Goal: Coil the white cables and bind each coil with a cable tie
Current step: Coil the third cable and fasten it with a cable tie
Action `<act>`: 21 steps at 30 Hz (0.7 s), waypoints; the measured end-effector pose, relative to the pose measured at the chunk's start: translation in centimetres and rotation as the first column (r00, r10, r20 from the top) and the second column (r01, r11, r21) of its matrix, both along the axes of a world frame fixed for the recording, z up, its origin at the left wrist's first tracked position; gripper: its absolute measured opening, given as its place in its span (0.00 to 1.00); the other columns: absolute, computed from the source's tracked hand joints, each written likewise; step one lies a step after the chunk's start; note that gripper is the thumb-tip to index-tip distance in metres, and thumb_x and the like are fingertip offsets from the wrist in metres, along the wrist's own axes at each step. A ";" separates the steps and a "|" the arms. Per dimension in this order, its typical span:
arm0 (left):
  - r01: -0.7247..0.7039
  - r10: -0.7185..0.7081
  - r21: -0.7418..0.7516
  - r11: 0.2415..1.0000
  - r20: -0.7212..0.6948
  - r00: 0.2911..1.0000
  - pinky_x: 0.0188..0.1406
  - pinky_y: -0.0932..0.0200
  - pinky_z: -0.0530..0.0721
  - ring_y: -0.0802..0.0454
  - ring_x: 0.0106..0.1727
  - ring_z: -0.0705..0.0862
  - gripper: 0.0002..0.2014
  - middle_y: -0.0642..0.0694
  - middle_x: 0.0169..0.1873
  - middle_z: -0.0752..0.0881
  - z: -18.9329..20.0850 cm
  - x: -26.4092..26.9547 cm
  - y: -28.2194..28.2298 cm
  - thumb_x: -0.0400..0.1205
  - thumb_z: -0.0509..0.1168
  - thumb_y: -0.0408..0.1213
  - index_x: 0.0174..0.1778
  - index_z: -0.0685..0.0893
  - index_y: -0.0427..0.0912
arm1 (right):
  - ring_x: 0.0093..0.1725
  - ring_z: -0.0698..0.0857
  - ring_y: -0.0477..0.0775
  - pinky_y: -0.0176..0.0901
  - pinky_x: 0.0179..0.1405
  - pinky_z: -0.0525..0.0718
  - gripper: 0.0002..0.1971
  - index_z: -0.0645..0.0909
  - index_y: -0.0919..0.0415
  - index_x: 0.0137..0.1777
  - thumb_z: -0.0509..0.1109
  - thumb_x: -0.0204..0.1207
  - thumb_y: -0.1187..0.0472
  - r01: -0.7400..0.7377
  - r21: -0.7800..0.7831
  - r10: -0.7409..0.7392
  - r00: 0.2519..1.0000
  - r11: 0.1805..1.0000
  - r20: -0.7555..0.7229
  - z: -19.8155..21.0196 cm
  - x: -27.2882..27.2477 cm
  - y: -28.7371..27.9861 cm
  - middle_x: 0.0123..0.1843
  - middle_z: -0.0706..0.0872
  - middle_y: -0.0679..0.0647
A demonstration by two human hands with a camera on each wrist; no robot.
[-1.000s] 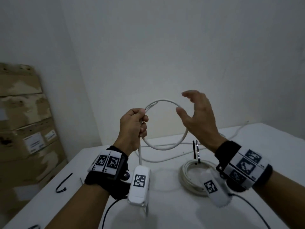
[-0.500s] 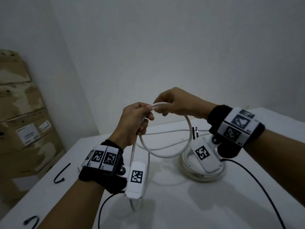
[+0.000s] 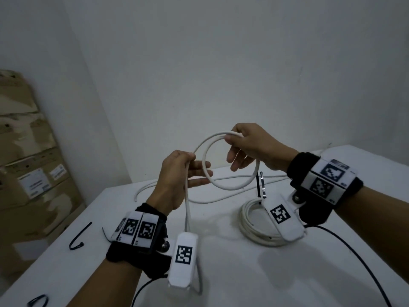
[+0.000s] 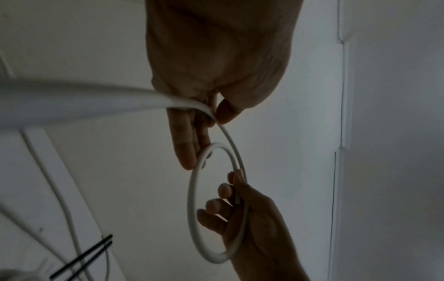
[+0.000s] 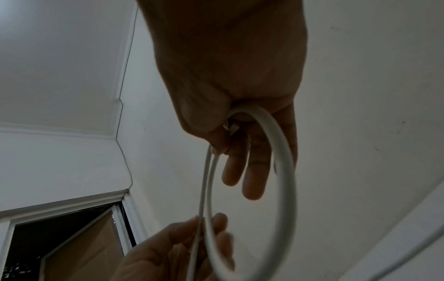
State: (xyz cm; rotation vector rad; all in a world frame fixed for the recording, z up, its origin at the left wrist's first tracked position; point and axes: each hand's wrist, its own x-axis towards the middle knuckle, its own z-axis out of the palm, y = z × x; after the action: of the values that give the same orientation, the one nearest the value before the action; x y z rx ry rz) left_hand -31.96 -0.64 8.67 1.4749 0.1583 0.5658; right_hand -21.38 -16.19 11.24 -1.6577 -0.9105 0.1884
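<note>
Both hands hold a white cable [image 3: 234, 187] above the table, wound into a loop of about two turns. My left hand [image 3: 194, 165] pinches the strand at the loop's left side between thumb and forefinger, its other fingers stretched out; the cable hangs down from it to the table. My right hand [image 3: 232, 142] pinches the loop's top, lower fingers extended. The left wrist view shows the loop [image 4: 194, 190] between my left hand [image 4: 209, 114] and right hand [image 4: 235, 190]. A coiled white cable [image 3: 249, 229] bound with a black tie [image 3: 258, 187] lies at right.
Loose white cable [image 3: 155, 185] trails across the back of the white table [image 3: 287, 273]. Black cable ties lie at the table's left, one [image 3: 78, 238] near the edge and one [image 3: 37, 300] at the front corner. Cardboard boxes [image 3: 33, 173] stand stacked at left.
My right hand, open beside the loop a second ago, took hold of its top and lifted it up and right. A second turn has formed, and my left fingers have spread.
</note>
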 end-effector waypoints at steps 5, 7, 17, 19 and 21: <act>-0.025 0.025 0.055 0.998 0.011 1.000 0.33 0.47 0.89 0.45 0.27 0.82 0.08 0.40 0.26 0.82 0.0 0.6 0.0 0.85 0.53 0.29 0.48 0.77 0.35 | 0.15 0.74 0.51 0.46 0.20 0.79 0.10 0.71 0.63 0.43 0.61 0.84 0.59 0.053 0.096 -0.061 0.995 0.994 0.075 -0.5 -0.1 0.5 0.20 0.75 0.53; -0.017 0.018 0.036 0.999 -0.012 1.000 0.44 0.43 0.89 0.39 0.37 0.85 0.10 0.37 0.32 0.87 1.0 0.4 0.3 0.82 0.54 0.30 0.40 0.78 0.33 | 0.15 0.68 0.50 0.42 0.16 0.75 0.10 0.71 0.62 0.42 0.62 0.84 0.59 0.053 0.077 -0.063 0.989 0.996 0.133 -0.2 0.0 0.4 0.21 0.70 0.53; 0.139 -0.126 0.368 0.919 -0.059 0.990 0.26 0.51 0.86 0.43 0.25 0.84 0.15 0.39 0.29 0.86 4.9 1.5 -0.7 0.88 0.56 0.43 0.47 0.78 0.35 | 0.19 0.69 0.50 0.41 0.17 0.74 0.08 0.73 0.61 0.43 0.62 0.83 0.59 0.039 0.029 -0.043 0.983 0.999 0.177 0.8 -0.3 0.7 0.25 0.72 0.53; 0.094 -0.101 0.336 0.937 0.002 0.995 0.20 0.54 0.84 0.46 0.20 0.81 0.13 0.41 0.26 0.83 3.7 1.5 -0.9 0.88 0.58 0.42 0.43 0.76 0.36 | 0.21 0.73 0.51 0.43 0.21 0.78 0.08 0.74 0.61 0.43 0.63 0.83 0.59 0.054 0.048 -0.060 0.988 0.997 0.140 0.5 -0.2 0.7 0.26 0.77 0.54; 0.007 -0.035 0.333 0.943 0.078 0.996 0.18 0.55 0.83 0.47 0.17 0.80 0.13 0.43 0.24 0.82 2.8 1.8 -1.0 0.88 0.59 0.41 0.42 0.75 0.36 | 0.24 0.79 0.52 0.45 0.26 0.79 0.08 0.75 0.61 0.44 0.63 0.83 0.58 0.056 0.066 -0.063 0.992 0.996 0.105 0.1 -0.4 0.7 0.28 0.82 0.55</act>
State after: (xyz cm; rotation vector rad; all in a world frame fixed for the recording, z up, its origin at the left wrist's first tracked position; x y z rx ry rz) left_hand -30.18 -1.64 11.43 1.7754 -0.0213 0.6588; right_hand -21.75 -15.45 11.30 -1.6470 -0.9368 0.0295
